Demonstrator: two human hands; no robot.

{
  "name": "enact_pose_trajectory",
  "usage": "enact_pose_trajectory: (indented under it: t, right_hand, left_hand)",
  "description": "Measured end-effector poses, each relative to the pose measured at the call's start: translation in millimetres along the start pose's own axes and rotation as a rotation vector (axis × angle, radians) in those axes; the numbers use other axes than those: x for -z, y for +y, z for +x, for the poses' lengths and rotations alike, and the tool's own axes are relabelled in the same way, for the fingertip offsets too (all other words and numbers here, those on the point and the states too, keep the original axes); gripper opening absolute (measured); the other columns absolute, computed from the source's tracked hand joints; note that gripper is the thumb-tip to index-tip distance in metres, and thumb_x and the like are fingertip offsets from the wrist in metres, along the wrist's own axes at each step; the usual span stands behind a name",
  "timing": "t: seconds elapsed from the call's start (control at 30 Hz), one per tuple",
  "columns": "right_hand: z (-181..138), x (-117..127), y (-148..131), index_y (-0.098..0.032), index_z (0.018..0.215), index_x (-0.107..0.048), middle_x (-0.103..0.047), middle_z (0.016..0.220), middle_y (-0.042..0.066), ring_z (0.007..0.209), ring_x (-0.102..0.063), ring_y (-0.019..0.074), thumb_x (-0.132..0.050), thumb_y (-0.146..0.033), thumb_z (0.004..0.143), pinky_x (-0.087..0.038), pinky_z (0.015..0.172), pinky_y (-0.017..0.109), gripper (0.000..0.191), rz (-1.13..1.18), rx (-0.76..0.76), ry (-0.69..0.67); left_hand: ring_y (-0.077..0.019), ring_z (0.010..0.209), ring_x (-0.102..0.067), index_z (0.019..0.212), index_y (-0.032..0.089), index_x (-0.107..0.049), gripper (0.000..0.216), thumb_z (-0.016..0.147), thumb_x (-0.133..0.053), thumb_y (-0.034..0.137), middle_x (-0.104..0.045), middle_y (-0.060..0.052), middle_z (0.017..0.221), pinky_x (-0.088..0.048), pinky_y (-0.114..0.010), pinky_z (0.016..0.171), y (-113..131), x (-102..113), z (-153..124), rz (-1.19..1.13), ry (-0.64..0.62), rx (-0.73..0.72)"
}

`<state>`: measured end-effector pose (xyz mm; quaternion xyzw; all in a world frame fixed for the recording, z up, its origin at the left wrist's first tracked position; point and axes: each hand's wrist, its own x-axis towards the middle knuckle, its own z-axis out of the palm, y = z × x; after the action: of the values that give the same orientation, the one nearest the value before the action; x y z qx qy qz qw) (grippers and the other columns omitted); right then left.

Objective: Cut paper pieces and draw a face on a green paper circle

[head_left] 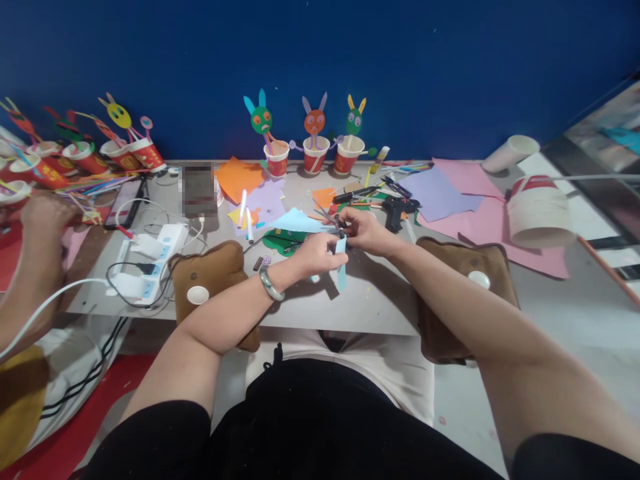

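My left hand [317, 257], a bangle on its wrist, pinches a narrow light blue paper strip [342, 277] that hangs below the fingers. Just to the right, my right hand [369, 231] is closed around the handles of a pair of scissors [327, 217], whose blades appear to point left and away from me. The two hands nearly meet, so part of the scissors is hidden. A larger light blue sheet [300, 220] lies behind my left hand. Green paper [280, 241] lies on the table beside that hand.
Three paper-cup figures, one with an orange head [315, 121], stand against the blue wall. A black glue gun [397, 212] lies to the right. A power strip [163, 263] with cables sits at left, near another person's hand [47, 217]. Brown cushions [213, 267] flank my arms.
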<state>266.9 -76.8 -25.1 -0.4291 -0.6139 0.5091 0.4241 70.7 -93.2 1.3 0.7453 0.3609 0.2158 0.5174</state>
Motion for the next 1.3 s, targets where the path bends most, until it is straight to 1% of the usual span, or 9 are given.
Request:
enact_pose_trajectory:
  t: [0.47,0.53,0.63,0.73,0.83,0.97,1.1,1.2,1.3]
  right_hand:
    - [5.4,-2.0,2.6,-0.025,0.074,-0.048,-0.062,0.067,-0.005,0.057,-0.056,0.0120,-0.103,-0.037,0.060,-0.048,0.055,0.028,0.058,0.025,-0.003,0.201]
    - [3.2,16.4,-7.4,-0.026,0.078,-0.046,-0.063,0.070,-0.005,0.059,-0.059,0.0138,-0.097,-0.029,0.069,-0.049,0.057,0.029,0.052,-0.036,0.029,0.355]
    - [-5.6,63.5,-27.6,-0.028,0.085,-0.042,-0.059,0.074,-0.005,0.065,-0.062,0.0158,-0.080,-0.008,0.078,-0.051,0.065,0.033,0.043,-0.282,0.104,0.786]
    - [-22.3,112.9,-47.1,-0.025,0.086,-0.047,-0.063,0.090,0.003,0.087,-0.066,0.0210,-0.072,0.003,0.071,-0.050,0.080,0.040,0.041,-0.815,0.167,1.093]
    - [-41.5,139.4,-57.9,-0.018,0.097,-0.061,-0.068,0.112,0.017,0.117,-0.065,0.0361,-0.076,0.000,0.069,-0.044,0.091,0.049,0.037,-1.283,-0.024,1.202]
    - [-55.0,137.2,-59.4,-0.013,0.122,-0.071,-0.066,0.131,0.028,0.117,-0.066,0.0405,-0.074,-0.022,0.088,-0.037,0.081,0.049,0.035,-1.439,-0.293,1.127]
    - [-51.0,114.8,-61.6,-0.018,0.107,-0.073,-0.072,0.126,0.025,0.109,-0.067,0.0357,-0.080,-0.020,0.086,-0.039,0.085,0.050,0.023,-1.286,-0.461,1.028]
    - [-44.5,82.7,-63.8,-0.022,0.086,-0.062,-0.076,0.100,0.014,0.093,-0.068,0.0267,-0.091,-0.017,0.073,-0.049,0.087,0.047,0.032,-0.825,-0.275,0.943]
    - [-37.8,41.8,-59.8,-0.024,0.077,-0.057,-0.077,0.093,0.008,0.083,-0.069,0.0214,-0.101,-0.033,0.065,-0.057,0.079,0.041,0.047,-0.215,-0.081,0.595]
  left_hand:
    - [-0.0109,0.063,-0.034,0.055,0.024,-0.039,0.028,0.068,-0.063,0.027,-0.037,0.008,0.055,-0.028,-0.030,0.066,1.3,1.7,0.7,-0.038,0.081,-0.066]
    - [-0.0106,0.062,-0.036,0.057,0.023,-0.042,0.023,0.069,-0.062,0.027,-0.040,0.008,0.057,-0.029,-0.030,0.065,0.6,2.5,0.8,-0.172,0.081,-0.063]
    - [-0.0103,0.063,-0.042,0.063,0.021,-0.053,0.014,0.070,-0.064,0.026,-0.048,0.006,0.062,-0.034,-0.029,0.066,-0.3,4.3,2.3,-0.370,0.096,-0.036]
    - [-0.0099,0.065,-0.048,0.068,0.020,-0.058,0.014,0.068,-0.071,0.025,-0.054,0.006,0.065,-0.039,-0.028,0.068,-2.0,5.1,5.8,-0.545,0.135,-0.013]
    - [-0.0101,0.068,-0.055,0.075,0.020,-0.061,0.019,0.065,-0.077,0.023,-0.062,0.005,0.069,-0.044,-0.028,0.072,-4.8,4.8,10.5,-0.705,0.178,0.000]
    - [-0.0100,0.070,-0.057,0.081,0.019,-0.067,0.019,0.065,-0.077,0.017,-0.066,0.005,0.073,-0.045,-0.027,0.073,-7.4,4.8,13.5,-0.779,0.198,0.012]
    - [-0.0085,0.066,-0.050,0.074,0.019,-0.065,0.012,0.074,-0.076,0.023,-0.059,0.006,0.069,-0.039,-0.026,0.066,-7.4,3.7,10.1,-0.760,0.158,0.017]
    - [-0.0084,0.063,-0.044,0.070,0.020,-0.060,0.028,0.079,-0.082,0.035,-0.052,0.007,0.066,-0.036,-0.027,0.064,-8.0,2.4,7.4,-0.722,0.150,0.035]
    - [-0.0084,0.064,-0.042,0.072,0.020,-0.061,0.032,0.083,-0.082,0.040,-0.051,0.006,0.069,-0.034,-0.028,0.065,-8.5,1.9,5.6,-0.664,0.116,0.022]
